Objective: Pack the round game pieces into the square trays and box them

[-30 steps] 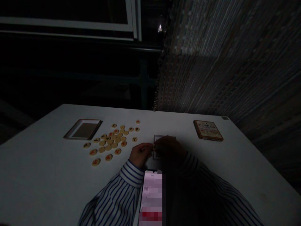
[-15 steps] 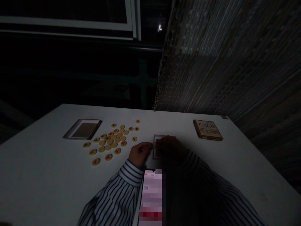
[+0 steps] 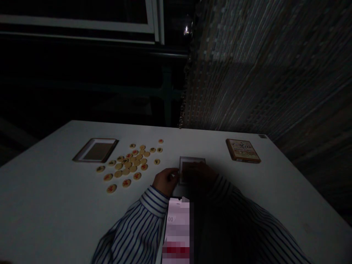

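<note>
My left hand (image 3: pixel 165 180) rests on the white table (image 3: pixel 55 205) with its fingers curled against the left edge of a small square box tray (image 3: pixel 192 163). In deep shadow, my right hand (image 3: pixel 202 174) lies over the near part of that tray; what its fingers do is hidden. Left of the hands, several round tan game discs (image 3: pixel 132 163) with red or dark marks lie spread on the table. Both arms wear striped sleeves.
An open shallow box lid (image 3: pixel 96 150) lies at the far left. A closed orange printed box (image 3: pixel 243 150) sits at the far right. A lit phone screen (image 3: pixel 177 231) stands near my chest. A woven blind hangs behind the table on the right.
The small tan piece pinched between my hands earlier no longer shows. Both hands have sunk slightly toward the tray, and more of the tray's far part is uncovered.
</note>
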`<state>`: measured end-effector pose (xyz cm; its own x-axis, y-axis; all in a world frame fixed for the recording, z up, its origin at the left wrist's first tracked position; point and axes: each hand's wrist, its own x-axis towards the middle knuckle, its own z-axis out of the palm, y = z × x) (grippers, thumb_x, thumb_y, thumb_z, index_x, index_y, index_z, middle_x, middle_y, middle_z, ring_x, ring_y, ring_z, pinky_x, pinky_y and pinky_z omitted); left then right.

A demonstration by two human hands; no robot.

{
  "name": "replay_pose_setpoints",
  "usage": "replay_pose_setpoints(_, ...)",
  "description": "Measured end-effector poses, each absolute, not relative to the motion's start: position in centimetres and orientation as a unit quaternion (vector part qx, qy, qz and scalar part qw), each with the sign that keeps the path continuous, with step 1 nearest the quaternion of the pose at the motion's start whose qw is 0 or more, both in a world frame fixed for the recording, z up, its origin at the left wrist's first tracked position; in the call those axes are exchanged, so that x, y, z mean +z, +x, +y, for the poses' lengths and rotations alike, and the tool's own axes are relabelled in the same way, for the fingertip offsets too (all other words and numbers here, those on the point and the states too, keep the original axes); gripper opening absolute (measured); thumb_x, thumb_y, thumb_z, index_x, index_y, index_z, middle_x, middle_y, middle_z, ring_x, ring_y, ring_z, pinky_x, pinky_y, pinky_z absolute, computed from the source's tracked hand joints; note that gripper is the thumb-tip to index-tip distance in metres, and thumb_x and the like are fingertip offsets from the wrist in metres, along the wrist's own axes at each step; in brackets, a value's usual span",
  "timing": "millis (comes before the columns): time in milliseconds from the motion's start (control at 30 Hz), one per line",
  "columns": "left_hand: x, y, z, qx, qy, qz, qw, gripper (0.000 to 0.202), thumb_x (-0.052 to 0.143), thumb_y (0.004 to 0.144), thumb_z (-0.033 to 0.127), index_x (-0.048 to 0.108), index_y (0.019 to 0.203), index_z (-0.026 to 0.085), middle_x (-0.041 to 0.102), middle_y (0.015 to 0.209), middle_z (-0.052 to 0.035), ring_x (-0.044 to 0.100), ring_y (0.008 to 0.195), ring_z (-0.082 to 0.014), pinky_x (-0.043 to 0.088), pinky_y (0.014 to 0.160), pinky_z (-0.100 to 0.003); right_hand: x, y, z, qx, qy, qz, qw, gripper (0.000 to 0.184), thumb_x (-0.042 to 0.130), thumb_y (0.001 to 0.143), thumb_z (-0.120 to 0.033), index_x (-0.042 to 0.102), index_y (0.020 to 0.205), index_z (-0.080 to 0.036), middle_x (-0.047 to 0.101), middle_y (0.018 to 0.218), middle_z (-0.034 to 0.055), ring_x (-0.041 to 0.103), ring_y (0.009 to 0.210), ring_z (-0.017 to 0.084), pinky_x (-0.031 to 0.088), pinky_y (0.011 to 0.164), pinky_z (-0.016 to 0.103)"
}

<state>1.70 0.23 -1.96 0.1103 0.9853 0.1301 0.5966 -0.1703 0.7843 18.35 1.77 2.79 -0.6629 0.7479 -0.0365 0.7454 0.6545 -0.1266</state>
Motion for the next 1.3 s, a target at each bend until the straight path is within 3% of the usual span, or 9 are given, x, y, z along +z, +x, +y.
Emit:
replay_pose_setpoints(867, -2.1, 1.6, 0.3, 0.323, 0.705, 0.561, 0.291, 0.026, 0.049, 0.070, 0.023, 0.062, 0.091, 0.016, 0.066, 0.085, -0.0050, 0.059, 0.068, -0.0138, 0.048, 0.067, -0.026, 2.3, 18.2, 2.0, 0.096, -0.410, -0.907, 0.003, 0.019, 0.047, 0.077, -0.030, 0.063, 0.081, -0.019, 0.062, 0.086, 0.0051, 0.054, 0.082, 0.016, 0.033, 0.070, 0.027)
replay_pose_setpoints(1300, -2.1, 1.7, 0.3, 0.326, 0.692, 0.571, 0.298, 0.025, 0.050, 0.069, 0.020, 0.062, 0.090, 0.016, 0.066, 0.084, -0.0044, 0.059, 0.072, -0.0144, 0.047, 0.070, -0.026, 3.1, 18.1, 1.8, 0.111, -0.421, -0.900, -0.028, 0.019, 0.048, 0.078, -0.030, 0.063, 0.088, -0.027, 0.062, 0.091, 0.0031, 0.053, 0.091, 0.018, 0.031, 0.072, 0.029)
